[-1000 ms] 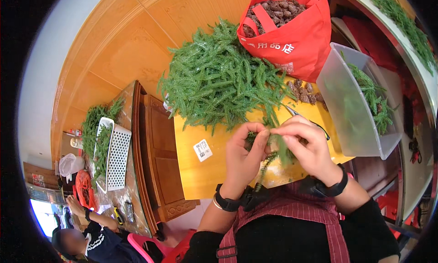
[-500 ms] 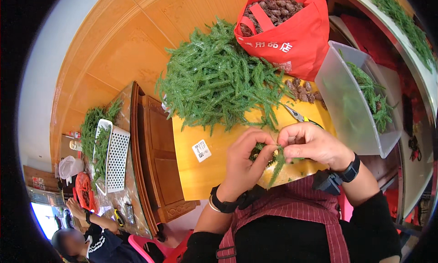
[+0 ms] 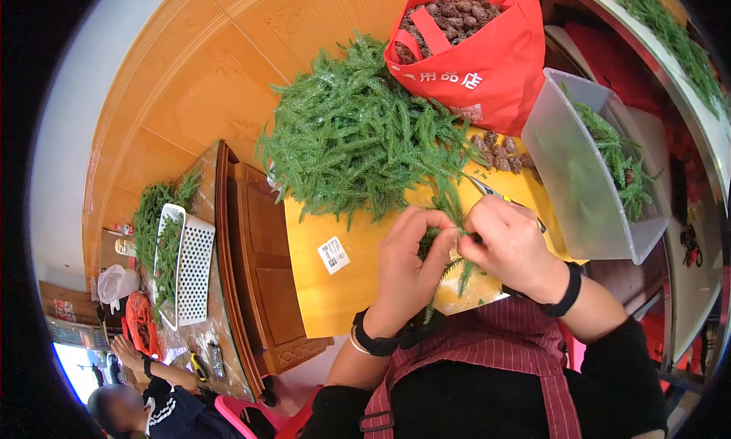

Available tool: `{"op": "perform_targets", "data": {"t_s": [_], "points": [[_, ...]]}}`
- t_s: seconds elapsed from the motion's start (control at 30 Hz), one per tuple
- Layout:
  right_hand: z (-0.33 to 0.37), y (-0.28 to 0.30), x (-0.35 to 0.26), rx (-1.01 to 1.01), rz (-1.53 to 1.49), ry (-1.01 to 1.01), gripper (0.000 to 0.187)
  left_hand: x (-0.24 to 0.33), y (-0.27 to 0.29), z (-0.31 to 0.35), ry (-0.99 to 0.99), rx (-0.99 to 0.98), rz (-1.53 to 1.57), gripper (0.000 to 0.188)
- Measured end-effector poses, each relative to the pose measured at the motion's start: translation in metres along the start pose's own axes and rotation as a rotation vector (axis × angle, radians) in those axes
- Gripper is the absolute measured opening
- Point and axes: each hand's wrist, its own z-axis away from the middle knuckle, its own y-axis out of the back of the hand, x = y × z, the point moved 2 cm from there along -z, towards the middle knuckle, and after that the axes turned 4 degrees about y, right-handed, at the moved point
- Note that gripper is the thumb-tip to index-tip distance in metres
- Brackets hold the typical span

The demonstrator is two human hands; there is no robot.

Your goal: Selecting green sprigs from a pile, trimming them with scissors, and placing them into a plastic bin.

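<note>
Over the yellow board (image 3: 335, 298), my left hand (image 3: 411, 260) and my right hand (image 3: 512, 245) meet at a green artificial pine sprig (image 3: 451, 204). The left thumb and fingers pinch its stems. My right hand is closed at the same spot, its fingertips partly hidden. Needles stick out above and below the hands. A dark piece beneath the left fingers is too covered to name. Pliers (image 3: 487, 188) with yellow and black handles lie just beyond my right hand. Past both hands rises a large heap of green pine sprigs (image 3: 358, 134).
A red bag (image 3: 495, 81) full of pine cones (image 3: 464, 16) stands behind, with loose cones (image 3: 502, 156) before it. At right is a clear plastic bin (image 3: 586, 203) holding greenery. Far left, a white basket (image 3: 196, 268) sits on another table, where a person (image 3: 175, 412) works.
My right hand has turned knuckles-up and closed in against the left. More of the sprig now shows above and below my hands. The pliers are more covered.
</note>
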Motion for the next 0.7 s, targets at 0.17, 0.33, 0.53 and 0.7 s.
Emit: {"op": "perform_targets", "data": {"t_s": [0.17,0.33,0.53,0.7], "points": [[0.002,-0.013,0.013,0.144,-0.300,-0.112,0.016,-0.008,0.001,0.002,0.118,0.111,0.174,0.002],[0.018,-0.010,0.015,-0.181,-1.140,-0.589,0.018,-0.010,0.004,0.005,-0.029,0.126,0.176,0.003],[0.032,-0.017,0.014,-0.140,-1.409,-0.748,0.018,-0.009,0.008,0.001,-0.303,0.083,0.096,0.011],[0.026,-0.010,0.007,-0.051,-1.476,-0.819,0.016,-0.007,0.012,0.001,-0.333,0.053,0.065,0.019]]}}
